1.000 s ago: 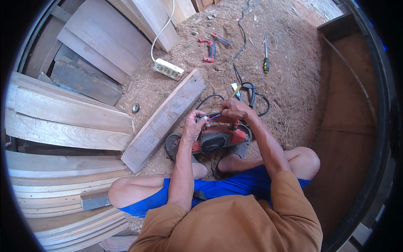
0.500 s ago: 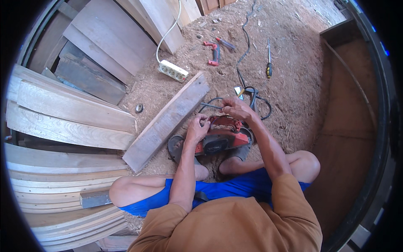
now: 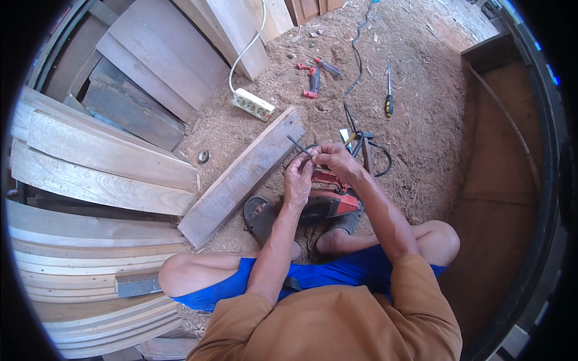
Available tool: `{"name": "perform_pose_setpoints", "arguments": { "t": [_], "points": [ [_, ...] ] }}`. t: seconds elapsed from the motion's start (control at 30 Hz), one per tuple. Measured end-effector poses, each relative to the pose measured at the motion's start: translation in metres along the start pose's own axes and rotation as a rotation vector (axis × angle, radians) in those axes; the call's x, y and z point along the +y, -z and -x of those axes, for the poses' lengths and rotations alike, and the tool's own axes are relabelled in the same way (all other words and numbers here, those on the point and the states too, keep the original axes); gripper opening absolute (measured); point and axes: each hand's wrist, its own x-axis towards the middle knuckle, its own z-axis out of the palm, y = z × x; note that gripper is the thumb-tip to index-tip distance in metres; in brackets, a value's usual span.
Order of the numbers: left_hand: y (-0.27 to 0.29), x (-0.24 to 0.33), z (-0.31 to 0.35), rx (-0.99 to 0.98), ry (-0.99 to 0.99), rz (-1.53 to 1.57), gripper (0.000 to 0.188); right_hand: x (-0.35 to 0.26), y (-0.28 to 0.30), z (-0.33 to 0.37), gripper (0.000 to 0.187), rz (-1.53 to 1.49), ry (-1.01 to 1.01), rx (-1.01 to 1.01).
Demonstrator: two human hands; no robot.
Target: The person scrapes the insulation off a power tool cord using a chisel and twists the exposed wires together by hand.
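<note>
Both your hands meet just beyond the power tool, working at the free end of a dark cable (image 3: 299, 146). The short end pokes out far and to the left of your fingers. Your right hand (image 3: 337, 162) pinches the cable between thumb and fingertips; your left hand (image 3: 298, 180) comes up from the near side, fingertips pressed together on the cable at the same spot. Where they overlap, any bare wire is hidden.

The red-and-black power tool (image 3: 334, 203) sits on the ground by your sandals (image 3: 253, 222), under and to the near side of your hands, its red handle partly covered by them. A red-and-dark handle piece (image 3: 312, 82) lies apart on the far side, near a slim tool with a clear handle (image 3: 329, 68). Farther right lies a screwdriver (image 3: 389, 99), and the wooden board (image 3: 244, 174) slants along your left.

The step in hand looks like handling the cable end by touch. The next move probably calls for a steady pinch from one hand, leaving the other free to work the tip, with the cable slack enough not to tug at the tool.
</note>
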Motion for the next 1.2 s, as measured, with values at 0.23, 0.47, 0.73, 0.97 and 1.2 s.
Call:
{"name": "perform_pose_setpoints", "arguments": {
  "t": [0.23, 0.47, 0.73, 0.97, 1.2],
  "points": [
    [0.003, 0.001, 0.0, 0.079, -0.082, -0.138, 0.025, -0.003, -0.011, 0.001, 0.009, -0.143, -0.14, 0.041],
    [-0.002, -0.001, -0.005, 0.061, -0.061, 0.139, 0.019, 0.002, -0.004, -0.004, 0.014, -0.238, -0.138, 0.038],
    [-0.014, 0.016, -0.01, -0.136, 0.124, 0.418, 0.019, -0.019, -0.003, 0.005, 0.021, -0.347, -0.104, 0.113],
    [-0.015, 0.019, -0.015, -0.192, 0.149, 0.452, 0.018, -0.021, 0.002, 0.003, 0.022, -0.362, -0.09, 0.098],
    [-0.003, 0.011, -0.013, -0.127, 0.176, 0.452, 0.018, -0.022, -0.005, 0.007, 0.023, -0.371, -0.106, 0.052]
  ]
}}
